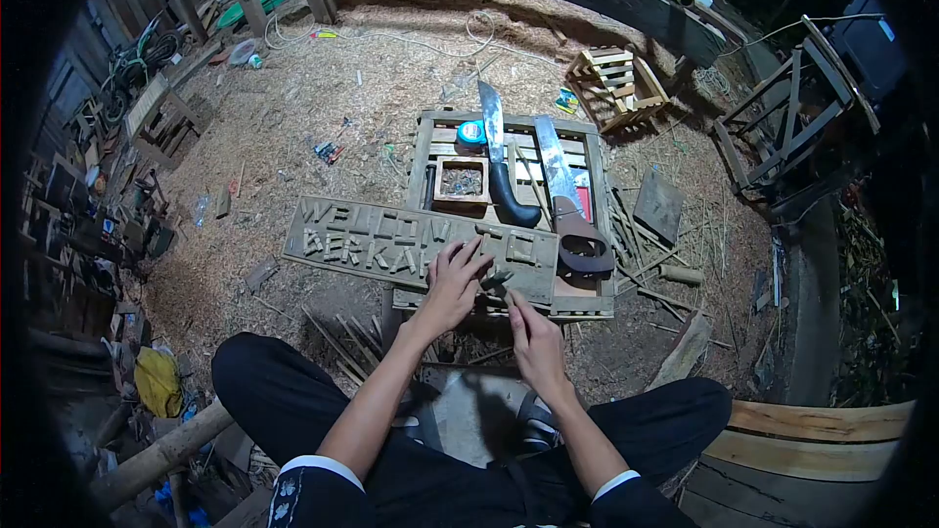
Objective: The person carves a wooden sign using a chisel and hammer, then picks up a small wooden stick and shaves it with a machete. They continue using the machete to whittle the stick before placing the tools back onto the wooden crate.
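A long wooden board (391,225) with raised wooden letters lies across the slatted table. The upper row starts "WELCOM" and the lower row starts "BERKA"; my left hand (453,284) covers what follows. That hand rests on the board's lower edge, its fingers bent together over a spot beside the letters; whatever they pinch is too small to tell. My right hand (537,337) is closed round the handle of a small hammer (497,280), its dark head just right of my left fingertips, over the board.
On the slatted table (592,152) lie two large knives, a machete (497,137) and a broad blade (556,161), a small box of nails (462,179) and a blue tape measure (471,133). A wooden crate (621,88) stands behind. Shavings cover the ground; sticks lie right.
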The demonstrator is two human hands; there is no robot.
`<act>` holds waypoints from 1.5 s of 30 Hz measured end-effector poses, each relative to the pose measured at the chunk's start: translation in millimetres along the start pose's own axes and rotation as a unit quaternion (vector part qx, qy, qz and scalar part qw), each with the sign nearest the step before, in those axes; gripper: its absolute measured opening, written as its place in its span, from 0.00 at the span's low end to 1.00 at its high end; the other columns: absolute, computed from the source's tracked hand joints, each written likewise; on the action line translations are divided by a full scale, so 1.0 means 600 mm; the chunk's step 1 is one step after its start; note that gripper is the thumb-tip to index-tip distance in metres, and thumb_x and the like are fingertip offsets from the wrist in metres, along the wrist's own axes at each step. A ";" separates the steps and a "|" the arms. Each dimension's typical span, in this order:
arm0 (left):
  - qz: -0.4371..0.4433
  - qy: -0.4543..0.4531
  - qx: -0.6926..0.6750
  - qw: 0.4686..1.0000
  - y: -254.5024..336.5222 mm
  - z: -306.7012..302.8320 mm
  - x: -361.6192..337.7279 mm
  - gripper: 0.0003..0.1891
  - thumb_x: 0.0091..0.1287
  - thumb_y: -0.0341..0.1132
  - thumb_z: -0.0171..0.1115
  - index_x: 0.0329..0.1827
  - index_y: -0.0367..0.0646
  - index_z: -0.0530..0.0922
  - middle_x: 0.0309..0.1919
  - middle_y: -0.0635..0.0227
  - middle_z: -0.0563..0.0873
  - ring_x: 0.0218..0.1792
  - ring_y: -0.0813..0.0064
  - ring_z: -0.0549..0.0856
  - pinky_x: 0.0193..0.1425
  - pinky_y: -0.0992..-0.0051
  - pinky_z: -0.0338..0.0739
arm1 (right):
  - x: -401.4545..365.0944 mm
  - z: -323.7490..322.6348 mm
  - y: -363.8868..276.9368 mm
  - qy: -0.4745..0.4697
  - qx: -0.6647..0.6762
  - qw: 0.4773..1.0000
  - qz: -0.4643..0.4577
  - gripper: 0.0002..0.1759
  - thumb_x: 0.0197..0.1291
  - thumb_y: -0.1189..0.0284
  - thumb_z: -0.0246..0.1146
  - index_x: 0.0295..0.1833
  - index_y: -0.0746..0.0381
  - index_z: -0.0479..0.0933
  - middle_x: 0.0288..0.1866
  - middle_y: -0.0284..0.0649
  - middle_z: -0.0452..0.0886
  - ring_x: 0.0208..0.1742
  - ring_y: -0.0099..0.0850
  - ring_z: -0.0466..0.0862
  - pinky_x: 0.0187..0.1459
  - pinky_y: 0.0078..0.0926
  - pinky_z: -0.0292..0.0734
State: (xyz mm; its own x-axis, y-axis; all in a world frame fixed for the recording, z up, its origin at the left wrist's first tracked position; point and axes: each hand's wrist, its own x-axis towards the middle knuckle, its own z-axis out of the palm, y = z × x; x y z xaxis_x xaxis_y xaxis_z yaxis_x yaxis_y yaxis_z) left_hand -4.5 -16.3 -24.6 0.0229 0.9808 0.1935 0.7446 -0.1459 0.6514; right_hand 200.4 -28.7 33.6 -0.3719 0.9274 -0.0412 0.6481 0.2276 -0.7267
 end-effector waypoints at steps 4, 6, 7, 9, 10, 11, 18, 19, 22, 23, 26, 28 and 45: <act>-0.001 0.006 -0.007 1.000 0.006 -0.002 0.001 0.28 0.68 0.28 0.57 0.74 0.47 0.74 0.79 0.58 0.69 0.78 0.50 0.62 0.80 0.51 0.54 | 0.012 -0.031 -0.029 0.106 0.056 0.992 -0.034 0.23 0.82 0.66 0.52 0.75 0.62 0.72 0.60 0.60 0.84 0.58 0.56 0.86 0.57 0.44 0.80; -0.009 0.014 -0.017 1.000 0.006 -0.002 0.002 0.28 0.68 0.28 0.57 0.74 0.47 0.73 0.79 0.57 0.69 0.78 0.51 0.62 0.80 0.51 0.54 | 0.013 -0.036 -0.036 0.180 0.089 0.977 -0.064 0.23 0.82 0.70 0.50 0.75 0.67 0.71 0.66 0.62 0.80 0.63 0.58 0.83 0.59 0.45 0.79; -0.010 0.014 -0.017 1.000 0.006 -0.003 0.002 0.28 0.68 0.28 0.57 0.74 0.47 0.73 0.79 0.57 0.69 0.78 0.51 0.62 0.80 0.51 0.54 | 0.016 -0.030 -0.032 0.179 0.090 0.978 -0.064 0.23 0.82 0.70 0.50 0.75 0.67 0.71 0.66 0.62 0.80 0.63 0.58 0.83 0.59 0.45 0.79; -0.011 0.009 0.007 1.000 0.009 0.000 0.001 0.29 0.68 0.28 0.57 0.75 0.47 0.73 0.79 0.57 0.69 0.78 0.50 0.63 0.80 0.51 0.54 | 0.022 -0.011 -0.012 0.260 0.008 0.953 -0.155 0.25 0.78 0.73 0.53 0.78 0.62 0.69 0.53 0.60 0.83 0.48 0.59 0.85 0.46 0.50 0.78; -0.010 0.008 0.007 1.000 0.006 0.003 0.001 0.29 0.68 0.28 0.57 0.75 0.47 0.73 0.79 0.57 0.69 0.78 0.50 0.63 0.80 0.51 0.54 | 0.014 -0.006 -0.002 0.170 -0.007 0.981 -0.095 0.27 0.77 0.72 0.53 0.79 0.59 0.67 0.51 0.57 0.83 0.46 0.60 0.85 0.45 0.53 0.78; -0.006 0.009 -0.001 1.000 0.003 0.005 0.001 0.30 0.68 0.29 0.57 0.76 0.48 0.72 0.80 0.60 0.67 0.78 0.51 0.62 0.79 0.51 0.54 | 0.014 0.005 0.009 0.171 -0.007 0.981 -0.095 0.27 0.77 0.72 0.53 0.79 0.59 0.67 0.51 0.57 0.83 0.46 0.60 0.85 0.45 0.53 0.78; 0.000 0.012 0.004 1.000 0.003 0.006 -0.001 0.31 0.67 0.30 0.58 0.76 0.49 0.72 0.81 0.62 0.66 0.78 0.52 0.62 0.78 0.50 0.54 | 0.013 0.020 0.012 0.081 -0.036 0.996 -0.023 0.27 0.78 0.69 0.55 0.80 0.50 0.67 0.50 0.55 0.84 0.46 0.58 0.85 0.46 0.52 0.80; 0.001 0.011 0.015 1.000 0.003 0.006 0.000 0.31 0.66 0.29 0.59 0.76 0.49 0.72 0.81 0.62 0.66 0.78 0.52 0.61 0.78 0.50 0.54 | 0.014 0.018 0.009 0.081 -0.036 0.996 -0.023 0.27 0.78 0.69 0.55 0.80 0.50 0.67 0.50 0.55 0.84 0.46 0.58 0.85 0.46 0.52 0.80; 0.009 0.014 0.005 1.000 0.004 0.000 -0.001 0.32 0.66 0.29 0.60 0.76 0.48 0.71 0.80 0.61 0.67 0.79 0.52 0.61 0.79 0.50 0.54 | 0.017 0.010 -0.008 0.088 0.011 0.995 -0.035 0.26 0.78 0.70 0.55 0.79 0.51 0.69 0.49 0.55 0.84 0.45 0.58 0.85 0.45 0.51 0.80; 0.009 0.015 0.004 1.000 0.006 -0.001 -0.001 0.32 0.66 0.29 0.60 0.76 0.48 0.71 0.80 0.61 0.67 0.79 0.52 0.61 0.79 0.50 0.54 | 0.016 0.003 -0.018 0.115 0.034 0.991 -0.061 0.26 0.78 0.70 0.55 0.79 0.52 0.69 0.48 0.56 0.83 0.45 0.57 0.85 0.45 0.51 0.79; -0.001 0.002 -0.006 1.000 0.011 -0.009 -0.002 0.32 0.66 0.29 0.58 0.77 0.43 0.70 0.79 0.57 0.67 0.78 0.49 0.61 0.80 0.50 0.54 | 0.016 0.003 -0.019 0.169 0.049 0.978 -0.109 0.25 0.79 0.70 0.54 0.78 0.54 0.70 0.48 0.56 0.83 0.45 0.57 0.85 0.46 0.51 0.79; -0.007 0.021 -0.043 0.999 0.012 -0.008 0.000 0.35 0.65 0.28 0.59 0.79 0.43 0.67 0.80 0.57 0.67 0.78 0.50 0.61 0.80 0.50 0.54 | 0.018 0.006 -0.010 0.200 0.039 0.970 -0.131 0.25 0.79 0.70 0.54 0.78 0.55 0.70 0.48 0.56 0.84 0.45 0.56 0.85 0.46 0.51 0.79; 0.069 0.025 0.111 0.991 0.032 -0.015 -0.013 0.27 0.71 0.44 0.66 0.72 0.52 0.78 0.79 0.54 0.66 0.79 0.46 0.60 0.80 0.47 0.57 | 0.016 0.000 0.009 0.113 0.059 0.992 -0.003 0.23 0.79 0.68 0.54 0.76 0.57 0.73 0.56 0.59 0.85 0.56 0.56 0.86 0.55 0.47 0.80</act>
State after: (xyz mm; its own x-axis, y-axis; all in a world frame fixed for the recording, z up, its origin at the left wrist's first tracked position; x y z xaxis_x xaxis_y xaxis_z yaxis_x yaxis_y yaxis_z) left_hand 3.7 -27.6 -7.0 0.1051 0.9451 0.3093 0.8653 -0.2402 0.4399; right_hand 200.2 -18.4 29.0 -0.2075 0.9723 0.1080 0.5600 0.2086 -0.8018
